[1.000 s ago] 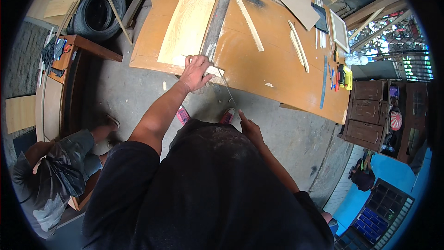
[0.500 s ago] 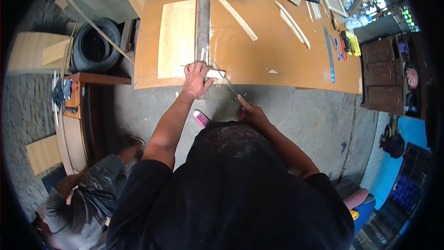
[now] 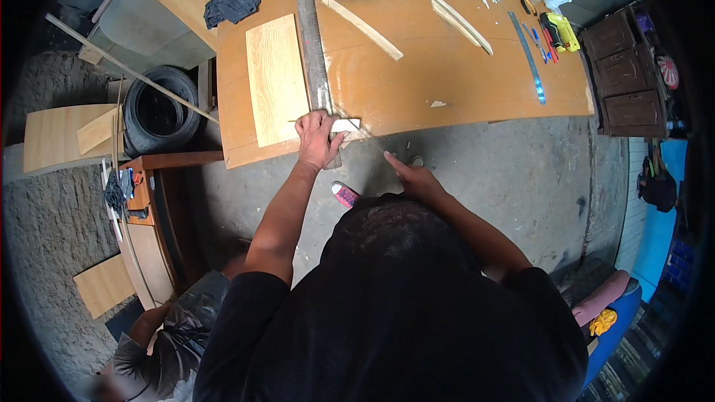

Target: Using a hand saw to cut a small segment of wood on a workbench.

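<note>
My left hand [image 3: 317,138] grips a short pale wood strip [image 3: 345,126] and presses it down on a long grey bar [image 3: 310,26] at the table's near edge. One end of the strip sticks out to the right of my thumb. My right hand [image 3: 418,179] is closed round the near end of a thin, long-bladed tool [image 3: 369,136]; whether it is a saw or a file I cannot tell. Its blade slants up to the left across the strip's right part. Left of the bar lies a wood-grained board [image 3: 275,78], partly beside my left fingers.
On the orange-brown table [image 3: 387,97] lie thin wood strips [image 3: 363,27], a metal ruler [image 3: 527,57], a yellow tool [image 3: 562,33] and a dark cloth [image 3: 232,4]. Tyres [image 3: 160,112] and a wooden cabinet [image 3: 175,160] stand left. Another person [image 3: 179,335] is at lower left.
The view has swung, so the table sits tilted in it. My left hand still holds the strip on the bar, and the tool stays across it in my right hand.
</note>
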The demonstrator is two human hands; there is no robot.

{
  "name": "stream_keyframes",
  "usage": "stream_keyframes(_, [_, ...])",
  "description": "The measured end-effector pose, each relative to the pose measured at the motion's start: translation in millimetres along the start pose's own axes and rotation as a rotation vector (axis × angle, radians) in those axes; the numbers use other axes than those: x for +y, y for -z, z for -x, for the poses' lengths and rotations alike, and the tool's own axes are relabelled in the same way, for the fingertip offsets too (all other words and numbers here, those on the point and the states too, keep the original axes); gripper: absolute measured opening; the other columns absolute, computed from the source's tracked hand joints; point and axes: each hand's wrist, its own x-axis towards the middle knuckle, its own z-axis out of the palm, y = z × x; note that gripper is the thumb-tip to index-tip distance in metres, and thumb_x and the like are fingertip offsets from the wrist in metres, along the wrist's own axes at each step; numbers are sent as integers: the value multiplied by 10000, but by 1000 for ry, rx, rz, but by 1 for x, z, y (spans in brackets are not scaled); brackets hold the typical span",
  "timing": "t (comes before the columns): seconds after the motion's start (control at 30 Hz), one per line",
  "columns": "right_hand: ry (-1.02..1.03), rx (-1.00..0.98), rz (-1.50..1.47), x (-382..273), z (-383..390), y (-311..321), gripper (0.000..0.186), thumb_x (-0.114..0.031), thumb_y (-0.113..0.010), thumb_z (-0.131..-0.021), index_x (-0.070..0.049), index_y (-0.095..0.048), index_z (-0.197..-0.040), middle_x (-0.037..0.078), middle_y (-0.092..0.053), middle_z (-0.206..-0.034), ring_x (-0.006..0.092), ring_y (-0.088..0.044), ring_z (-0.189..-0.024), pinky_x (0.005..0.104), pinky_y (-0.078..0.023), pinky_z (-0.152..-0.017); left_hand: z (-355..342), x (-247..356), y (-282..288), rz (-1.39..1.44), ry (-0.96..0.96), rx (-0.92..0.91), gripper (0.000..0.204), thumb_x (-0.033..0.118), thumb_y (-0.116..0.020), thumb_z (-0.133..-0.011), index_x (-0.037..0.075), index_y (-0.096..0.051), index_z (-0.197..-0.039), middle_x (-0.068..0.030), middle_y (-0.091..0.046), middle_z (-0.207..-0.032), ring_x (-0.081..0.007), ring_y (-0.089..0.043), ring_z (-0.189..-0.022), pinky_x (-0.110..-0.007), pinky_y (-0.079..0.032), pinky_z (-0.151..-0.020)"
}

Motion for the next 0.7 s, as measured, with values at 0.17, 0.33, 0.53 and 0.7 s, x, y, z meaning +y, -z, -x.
stream_keyframes(0.17, [-20,-48,48,-5,34,14,733,-140,-638,-875,-164,-325,-1538,243,-634,-854,417,-641,-794,485,-491,-705,2,-1,0,-22,21,21,437,314,-752,-780,115,-653,-1156,-104,-526,-1131,-297,-447,-1160,-471,-263,-1035])
stream_keyframes(0.33, [-83,-68,75,-28,3,23,763,-155,-653,-855,-164,-318,-1541,231,-632,-829,409,-636,-754,482,-480,-674,-5,1,2,-3,3,13,433,313,-757,-773,114,-657,-1144,-101,-528,-1122,-295,-449,-1158,-467,-270,-1027])
stream_keyframes(0.53, [-55,-62,165,-22,4,18,768,-211,-650,-856,-152,-309,-1542,232,-636,-788,424,-639,-740,502,-485,-680,3,-2,-6,20,-39,38,441,300,-763,-761,114,-653,-1146,-116,-527,-1098,-315,-471,-1120,-464,-301,-996])
stream_keyframes(0.7, [-87,-135,91,-1,-4,2,835,-278,-691,-847,-139,-269,-1555,248,-639,-800,452,-637,-752,509,-499,-709,3,1,1,24,-23,25,449,297,-770,-755,110,-654,-1146,-111,-524,-1096,-310,-464,-1126,-469,-290,-1010])
